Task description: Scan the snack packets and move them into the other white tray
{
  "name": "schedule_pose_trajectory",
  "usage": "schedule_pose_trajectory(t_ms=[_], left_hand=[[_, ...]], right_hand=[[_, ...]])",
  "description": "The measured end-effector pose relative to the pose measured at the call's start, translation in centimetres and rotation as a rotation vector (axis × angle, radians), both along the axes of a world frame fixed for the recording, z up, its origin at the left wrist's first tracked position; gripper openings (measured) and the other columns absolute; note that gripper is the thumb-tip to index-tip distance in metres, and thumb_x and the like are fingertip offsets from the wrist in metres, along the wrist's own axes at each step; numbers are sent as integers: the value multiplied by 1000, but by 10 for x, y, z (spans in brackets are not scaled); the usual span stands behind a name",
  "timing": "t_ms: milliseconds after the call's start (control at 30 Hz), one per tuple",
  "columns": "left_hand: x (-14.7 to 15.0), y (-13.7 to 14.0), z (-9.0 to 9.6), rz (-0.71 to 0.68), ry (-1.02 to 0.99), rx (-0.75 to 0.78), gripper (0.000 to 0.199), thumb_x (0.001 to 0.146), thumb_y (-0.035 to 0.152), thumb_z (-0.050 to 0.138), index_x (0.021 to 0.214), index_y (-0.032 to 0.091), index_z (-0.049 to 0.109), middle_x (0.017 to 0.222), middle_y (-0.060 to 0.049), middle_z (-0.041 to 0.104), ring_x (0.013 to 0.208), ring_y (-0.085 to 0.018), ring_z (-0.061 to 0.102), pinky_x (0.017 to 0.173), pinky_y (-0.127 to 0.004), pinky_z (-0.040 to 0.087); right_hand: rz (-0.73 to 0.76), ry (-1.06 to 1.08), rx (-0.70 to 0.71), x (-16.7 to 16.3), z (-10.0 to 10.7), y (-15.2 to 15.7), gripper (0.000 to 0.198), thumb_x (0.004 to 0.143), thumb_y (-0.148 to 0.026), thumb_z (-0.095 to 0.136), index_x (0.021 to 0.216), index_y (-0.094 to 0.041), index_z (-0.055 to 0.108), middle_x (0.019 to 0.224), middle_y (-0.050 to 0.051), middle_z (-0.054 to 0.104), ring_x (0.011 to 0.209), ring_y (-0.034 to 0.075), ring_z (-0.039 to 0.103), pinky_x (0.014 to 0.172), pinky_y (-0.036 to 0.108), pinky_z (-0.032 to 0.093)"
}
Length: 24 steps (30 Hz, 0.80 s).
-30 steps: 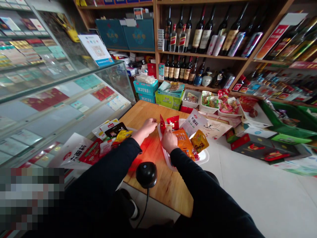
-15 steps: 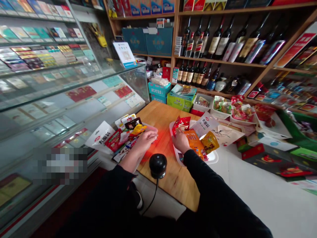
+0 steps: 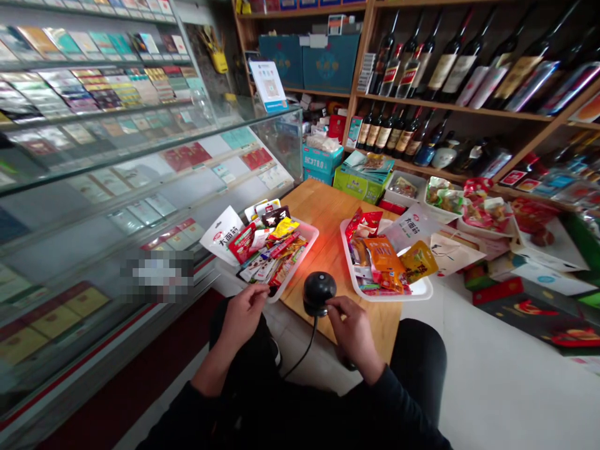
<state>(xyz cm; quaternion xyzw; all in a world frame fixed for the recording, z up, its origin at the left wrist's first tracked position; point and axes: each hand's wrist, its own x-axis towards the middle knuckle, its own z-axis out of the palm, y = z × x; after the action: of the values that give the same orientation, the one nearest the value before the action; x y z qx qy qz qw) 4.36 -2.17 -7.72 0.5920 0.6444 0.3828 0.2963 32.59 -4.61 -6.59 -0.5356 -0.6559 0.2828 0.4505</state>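
My left hand (image 3: pixel 244 314) hovers by the near edge of the left white tray (image 3: pixel 307 253), its fingers bent together with nothing visible in them. That tray is heaped with snack packets (image 3: pixel 276 253), and a white snack pouch (image 3: pixel 224 234) leans at its left side. My right hand (image 3: pixel 354 328) is curled just right of a black dome-shaped device (image 3: pixel 319 292) with a cable; whether its fingertips touch the device I cannot tell. Beyond stands the right white tray (image 3: pixel 424 290), holding an orange packet (image 3: pixel 385 253), a yellow packet (image 3: pixel 419 262) and a red packet (image 3: pixel 370 222).
Both trays stand on a small wooden table (image 3: pixel 309 199). A glass display counter (image 3: pixel 154 162) runs along the left. Bottle shelves (image 3: pixel 440 103) fill the back. Open boxes of snacks (image 3: pixel 445 209) and cartons (image 3: pixel 534 306) lie to the right.
My right hand has left the right tray and come back beside the black device. My left hand has drawn back toward me from the left tray. The view has shifted.
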Motion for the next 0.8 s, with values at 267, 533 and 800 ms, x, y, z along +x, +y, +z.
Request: schedule_pose_trajectory(t_ms=[267,533,800], left_hand=[[-11,-4,8,-42,452,227,21,96,30,53,103,20,70,108,-9,75,105,-27,67,98,-41,48],[-7,35,15,-67,850,56,31,95,31,51,117,16,66,109,-14,74,105,-31,67,93,-41,49],[8,70,4,-32,988,-184,40,89,42,55,115,14,68,107,-20,74,106,-37,68,90,-46,49]], right_hand=[[181,39,-51,-59,-13,-26,15,93,-17,58,93,-21,73,91,5,73,86,19,68,79,30,51],[243,60,-29,-79,-13,-27,16,91,-12,58,91,-21,71,85,3,71,82,18,67,75,28,48],[238,42,-54,-70,-17,-30,16,91,-13,58,89,-21,71,84,3,70,81,17,67,76,28,49]])
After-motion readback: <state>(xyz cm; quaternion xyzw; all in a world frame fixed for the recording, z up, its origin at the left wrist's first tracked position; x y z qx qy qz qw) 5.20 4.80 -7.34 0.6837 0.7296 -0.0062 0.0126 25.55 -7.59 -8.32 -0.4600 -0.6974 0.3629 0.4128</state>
